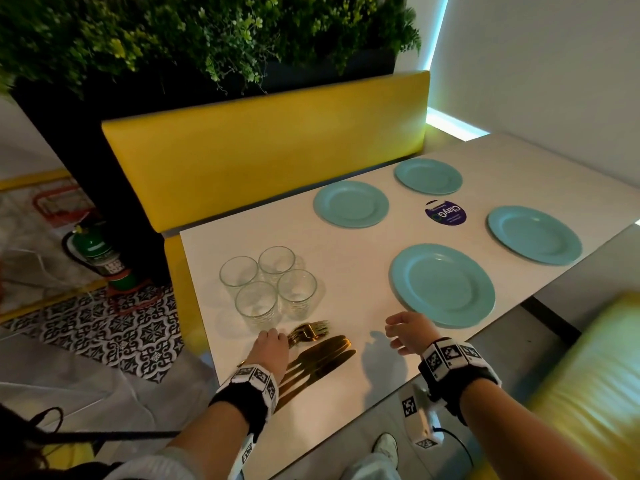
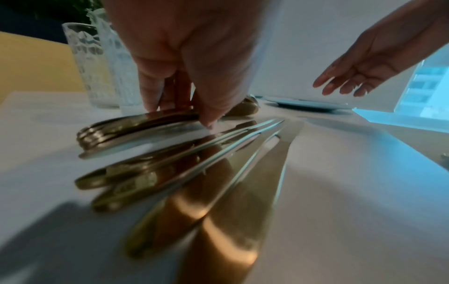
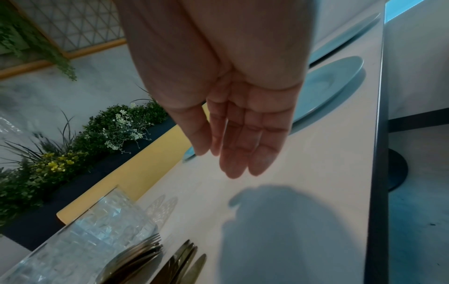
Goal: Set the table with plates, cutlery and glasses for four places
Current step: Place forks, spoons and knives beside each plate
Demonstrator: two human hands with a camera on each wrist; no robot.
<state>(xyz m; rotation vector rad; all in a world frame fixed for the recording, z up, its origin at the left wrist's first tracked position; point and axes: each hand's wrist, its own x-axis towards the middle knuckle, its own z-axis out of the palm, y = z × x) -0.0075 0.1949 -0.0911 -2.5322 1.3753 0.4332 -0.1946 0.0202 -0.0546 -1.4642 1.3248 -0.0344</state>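
Observation:
Several teal plates lie spread on the white table; the nearest plate is by the front edge. Several clear glasses stand clustered at the left end. In front of them lies a stack of gold forks, with gold knives fanned out beside it. My left hand pinches the forks at their handles, thumb on one side and fingers on the other. The knives lie untouched. My right hand hovers open above bare table, fingers straight, holding nothing.
A yellow bench back runs along the table's far side, with a dark planter of greenery behind it. A purple round sticker sits between the plates. A green fire extinguisher stands on the floor at left. A yellow-green seat is at my right.

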